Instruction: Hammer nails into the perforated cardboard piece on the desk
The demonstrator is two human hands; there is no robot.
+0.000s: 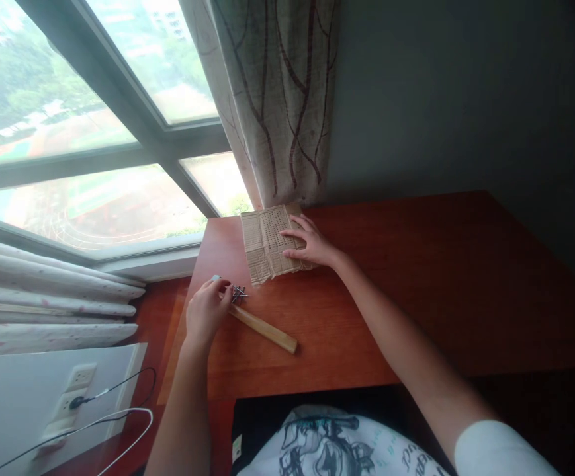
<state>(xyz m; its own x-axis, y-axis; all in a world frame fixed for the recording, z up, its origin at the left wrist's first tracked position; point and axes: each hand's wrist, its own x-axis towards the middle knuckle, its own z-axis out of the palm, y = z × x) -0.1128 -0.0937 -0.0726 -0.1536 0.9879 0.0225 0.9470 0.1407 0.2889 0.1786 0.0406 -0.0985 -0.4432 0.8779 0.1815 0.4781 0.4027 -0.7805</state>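
Observation:
A flat piece of brown cardboard (266, 244) with rows of small holes lies at the far edge of the wooden desk (416, 297). My right hand (309, 241) rests flat on its right side, fingers spread. My left hand (206, 309) hovers over a small pile of metal nails (239, 293), fingers curled together as if pinching at them. A wooden stick (265, 328), perhaps a tool handle, lies on the desk just right of that hand, its near end hidden under the fingers.
A patterned curtain (277, 99) hangs behind the cardboard, beside a large window (93, 132). A wall socket with plugged cables (76, 396) is at the lower left. The dark wall stands on the right.

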